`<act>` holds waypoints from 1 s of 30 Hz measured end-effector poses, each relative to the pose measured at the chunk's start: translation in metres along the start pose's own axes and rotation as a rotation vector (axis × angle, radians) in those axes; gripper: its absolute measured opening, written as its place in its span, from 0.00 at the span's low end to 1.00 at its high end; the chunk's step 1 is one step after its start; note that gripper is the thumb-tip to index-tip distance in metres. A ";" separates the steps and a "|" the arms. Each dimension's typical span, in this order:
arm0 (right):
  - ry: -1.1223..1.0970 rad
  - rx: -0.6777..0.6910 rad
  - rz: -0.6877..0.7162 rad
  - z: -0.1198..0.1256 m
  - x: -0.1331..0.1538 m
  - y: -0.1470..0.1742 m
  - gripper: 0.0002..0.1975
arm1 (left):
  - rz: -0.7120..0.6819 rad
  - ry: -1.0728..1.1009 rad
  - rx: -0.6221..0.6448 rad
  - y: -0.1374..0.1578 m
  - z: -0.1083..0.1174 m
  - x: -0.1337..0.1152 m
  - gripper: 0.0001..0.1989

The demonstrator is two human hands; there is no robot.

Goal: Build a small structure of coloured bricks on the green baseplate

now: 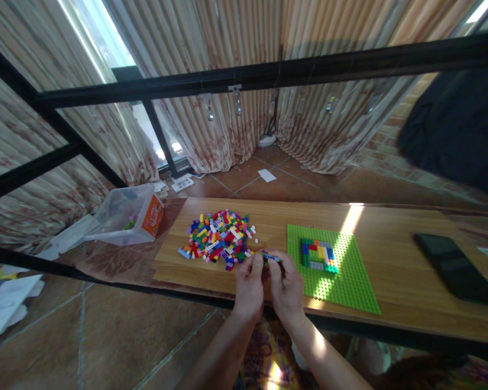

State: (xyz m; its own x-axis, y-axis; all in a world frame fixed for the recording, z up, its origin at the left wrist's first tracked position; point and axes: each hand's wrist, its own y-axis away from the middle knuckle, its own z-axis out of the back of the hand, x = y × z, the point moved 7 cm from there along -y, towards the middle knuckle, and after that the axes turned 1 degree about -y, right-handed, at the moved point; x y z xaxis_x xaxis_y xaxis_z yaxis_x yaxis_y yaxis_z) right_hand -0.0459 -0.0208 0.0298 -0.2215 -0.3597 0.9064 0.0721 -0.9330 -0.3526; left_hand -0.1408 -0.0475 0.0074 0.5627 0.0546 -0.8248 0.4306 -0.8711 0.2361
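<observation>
Both of my hands meet over the front edge of the wooden table, between a brick pile and a green baseplate. My left hand (250, 281) and my right hand (285, 281) are closed, pinching small toy bricks (271, 257) between thumbs and fingers. A blue part shows; the fingers cover most of the rest. Left of my hands spreads a pile of mixed coloured toy bricks (222, 238). To the right lies the green baseplate (350, 287), bearing a low, roughly square build of coloured bricks (318, 255).
A black phone (457, 268) lies on the right of the wooden table (394, 238). Beyond its left end stands a clear plastic bin (117, 214) with an orange label. A black metal rail (268, 76) crosses in front of patterned curtains (211, 38).
</observation>
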 end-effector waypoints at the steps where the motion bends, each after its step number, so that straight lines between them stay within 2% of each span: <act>1: -0.010 -0.019 -0.024 0.001 -0.001 0.000 0.11 | 0.003 0.012 -0.031 0.000 0.001 0.002 0.16; 4: -0.024 -0.065 -0.069 0.002 -0.002 0.000 0.11 | 0.003 0.027 -0.098 -0.001 0.004 0.004 0.16; 13: -0.156 -0.027 -0.134 0.000 -0.010 -0.003 0.11 | 0.107 0.195 -0.110 -0.008 0.010 0.000 0.18; 18: -0.087 0.035 -0.054 -0.011 -0.018 -0.024 0.11 | 0.088 0.138 -0.179 -0.010 0.032 -0.011 0.18; 23: 0.099 0.153 0.083 -0.039 -0.023 -0.044 0.09 | 0.073 0.059 -0.207 -0.010 0.046 -0.024 0.22; 27: 0.089 0.246 0.151 -0.053 -0.022 -0.040 0.13 | 0.065 0.031 -0.199 -0.009 0.049 -0.027 0.26; 30: 0.083 0.261 0.174 -0.045 -0.015 -0.032 0.15 | 0.064 -0.002 -0.185 -0.010 0.049 -0.024 0.26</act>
State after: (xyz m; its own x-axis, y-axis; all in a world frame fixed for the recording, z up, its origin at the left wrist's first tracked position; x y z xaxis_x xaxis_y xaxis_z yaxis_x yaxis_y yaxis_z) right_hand -0.0884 0.0147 0.0170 -0.2612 -0.5221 0.8119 0.3602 -0.8331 -0.4198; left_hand -0.1928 -0.0637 -0.0004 0.5922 0.0009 -0.8058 0.5166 -0.7679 0.3788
